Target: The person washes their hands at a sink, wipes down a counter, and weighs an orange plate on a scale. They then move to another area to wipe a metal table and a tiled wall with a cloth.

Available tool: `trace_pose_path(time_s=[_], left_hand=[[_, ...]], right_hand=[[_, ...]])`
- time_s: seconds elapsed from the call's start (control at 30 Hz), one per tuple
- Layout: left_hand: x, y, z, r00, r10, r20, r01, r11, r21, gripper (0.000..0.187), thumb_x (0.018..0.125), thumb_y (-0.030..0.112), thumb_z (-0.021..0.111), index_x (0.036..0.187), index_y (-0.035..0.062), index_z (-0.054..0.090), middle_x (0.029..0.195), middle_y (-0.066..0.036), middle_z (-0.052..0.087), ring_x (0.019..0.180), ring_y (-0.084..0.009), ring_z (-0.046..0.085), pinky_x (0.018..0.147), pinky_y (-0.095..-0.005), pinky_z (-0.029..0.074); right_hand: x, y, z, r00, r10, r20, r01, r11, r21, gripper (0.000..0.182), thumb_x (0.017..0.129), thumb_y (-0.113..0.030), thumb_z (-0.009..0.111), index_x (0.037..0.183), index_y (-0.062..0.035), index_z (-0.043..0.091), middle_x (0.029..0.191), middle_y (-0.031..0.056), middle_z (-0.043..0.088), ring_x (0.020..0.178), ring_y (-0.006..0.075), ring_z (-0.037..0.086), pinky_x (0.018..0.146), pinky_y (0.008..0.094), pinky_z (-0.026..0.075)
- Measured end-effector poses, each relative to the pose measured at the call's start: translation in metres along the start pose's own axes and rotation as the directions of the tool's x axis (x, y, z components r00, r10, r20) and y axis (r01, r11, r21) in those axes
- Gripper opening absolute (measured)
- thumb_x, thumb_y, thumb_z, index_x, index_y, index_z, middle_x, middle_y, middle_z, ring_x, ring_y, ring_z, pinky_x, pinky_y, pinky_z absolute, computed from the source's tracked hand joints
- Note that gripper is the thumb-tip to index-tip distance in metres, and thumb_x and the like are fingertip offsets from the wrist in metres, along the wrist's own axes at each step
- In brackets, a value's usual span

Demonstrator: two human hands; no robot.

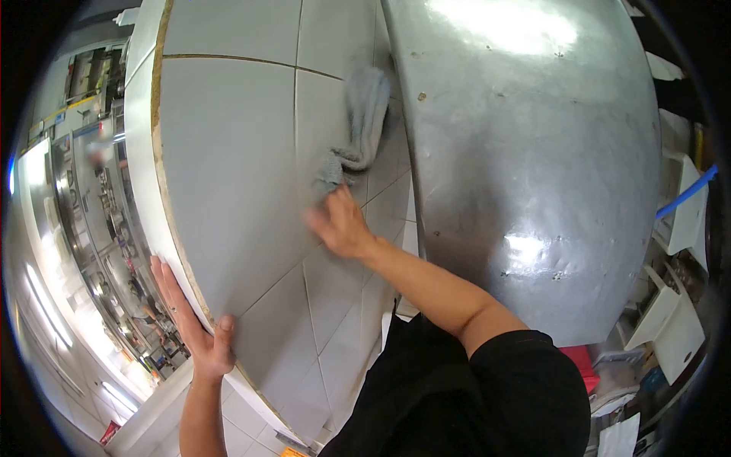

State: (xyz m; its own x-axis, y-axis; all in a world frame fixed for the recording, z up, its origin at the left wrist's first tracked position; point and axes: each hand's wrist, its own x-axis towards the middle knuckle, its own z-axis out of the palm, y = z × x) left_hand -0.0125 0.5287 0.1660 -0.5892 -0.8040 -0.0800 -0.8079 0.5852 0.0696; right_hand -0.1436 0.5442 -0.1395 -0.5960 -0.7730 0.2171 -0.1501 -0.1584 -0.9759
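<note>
A grey cloth, partly smeared by motion, lies against the grey tiled surface near the middle. My right hand grips its lower end, the fingers closed on it and the thumb side blurred. Further down and to the left, my left hand holds no object. Its fingers are stretched out along the outer side of the tiled edge, and its thumb is apart on the tile side.
A large shiny metal surface stands close on the right of the tiles. Beyond it are white plastic pieces, a blue tube and a red item. Shelves with kitchen items show at the far left.
</note>
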Motion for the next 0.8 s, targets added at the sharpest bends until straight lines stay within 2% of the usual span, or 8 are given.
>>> trace_pose_path(time_s=[0.07,0.13,0.23,0.43,0.5,0.6,0.7,0.8], left_hand=[[-0.002,0.0,0.002,1.0,-0.001,0.007,0.001,1.0,-0.013,0.103,0.085,0.069,0.049,0.154,0.0,0.015,0.16,-0.025,0.009,0.149,-0.0403,0.009,0.117,-0.0528,0.009],[-0.003,0.0,0.001,1.0,-0.016,0.005,0.016,1.0,-0.023,0.103,0.085,0.069,0.049,0.154,0.0011,0.015,0.16,-0.024,0.008,0.149,-0.0396,0.008,0.117,-0.053,0.008],[-0.001,0.002,0.001,1.0,0.003,0.007,-0.003,1.0,-0.017,0.101,0.086,0.068,0.048,0.155,0.0022,0.015,0.161,-0.024,0.008,0.149,-0.0391,0.007,0.117,-0.053,0.008],[0.0,0.001,0.002,0.999,0.032,-0.001,-0.032,0.999,-0.017,0.101,0.087,0.066,0.048,0.154,0.0003,0.014,0.161,-0.025,0.008,0.149,-0.0391,0.007,0.118,-0.0521,0.008],[0.001,0.002,0.002,0.999,0.038,0.0,-0.038,0.999,-0.02,0.1,0.087,0.066,0.049,0.154,-0.0002,0.014,0.16,-0.025,0.008,0.149,-0.0393,0.007,0.118,-0.0519,0.008],[0.0,0.002,0.002,0.998,0.056,-0.005,-0.056,0.998,-0.032,0.098,0.088,0.063,0.049,0.154,-0.0008,0.014,0.16,-0.025,0.009,0.149,-0.0394,0.008,0.118,-0.0514,0.008],[0.002,0.0,0.003,0.998,0.065,-0.003,-0.065,0.997,-0.036,0.097,0.088,0.062,0.049,0.154,-0.0009,0.014,0.16,-0.025,0.009,0.149,-0.0392,0.008,0.118,-0.0508,0.008],[0.0,-0.001,0.001,0.998,0.064,0.0,-0.064,0.998,-0.019,0.097,0.088,0.061,0.05,0.154,-0.001,0.015,0.16,-0.025,0.009,0.149,-0.0389,0.008,0.118,-0.0503,0.008]], right_hand=[[0.005,0.014,-0.005,0.999,-0.042,-0.018,0.041,0.998,-0.046,0.062,0.096,-0.053,0.047,0.108,0.0067,0.055,0.115,0.0303,0.053,0.111,0.0452,0.048,0.096,0.0505,0.038],[0.045,0.045,-0.015,0.782,0.573,0.247,-0.612,0.781,0.127,0.06,0.096,-0.053,0.048,0.103,0.0072,0.055,0.118,0.031,0.052,0.113,0.0453,0.046,0.096,0.0515,0.037],[0.04,0.044,-0.011,0.712,0.651,0.263,-0.686,0.725,0.061,0.063,0.096,-0.056,0.046,0.095,0.0073,0.055,0.115,0.0307,0.052,0.112,0.0446,0.047,0.093,0.0505,0.038],[-0.054,-0.002,-0.006,0.967,0.253,0.036,-0.253,0.928,0.273,0.068,0.094,-0.062,0.045,0.081,0.004,0.049,0.098,0.0251,0.055,0.097,0.0356,0.052,0.085,0.0468,0.04],[-0.032,0.038,-0.01,0.676,0.689,0.261,-0.736,0.649,0.192,0.061,0.093,-0.058,0.052,0.08,0.0017,0.049,0.091,0.0207,0.056,0.089,0.0326,0.053,0.082,0.0467,0.04],[-0.021,0.016,-0.019,0.62,0.714,0.325,-0.785,0.575,0.231,0.058,0.092,-0.056,0.056,0.082,0.0009,0.051,0.085,0.0174,0.056,0.085,0.0319,0.053,0.079,0.0461,0.04],[-0.051,-0.071,-0.015,0.993,0.079,0.087,-0.098,0.962,0.256,0.058,0.091,-0.055,0.057,0.085,0.0029,0.057,0.106,0.0275,0.058,0.108,0.0407,0.053,0.097,0.0498,0.039],[0.001,-0.071,-0.018,0.995,-0.088,0.051,0.077,0.98,0.181,0.063,0.09,-0.053,0.057,0.105,0.008,0.059,0.13,0.034,0.048,0.128,0.0474,0.041,0.111,0.0509,0.029]])
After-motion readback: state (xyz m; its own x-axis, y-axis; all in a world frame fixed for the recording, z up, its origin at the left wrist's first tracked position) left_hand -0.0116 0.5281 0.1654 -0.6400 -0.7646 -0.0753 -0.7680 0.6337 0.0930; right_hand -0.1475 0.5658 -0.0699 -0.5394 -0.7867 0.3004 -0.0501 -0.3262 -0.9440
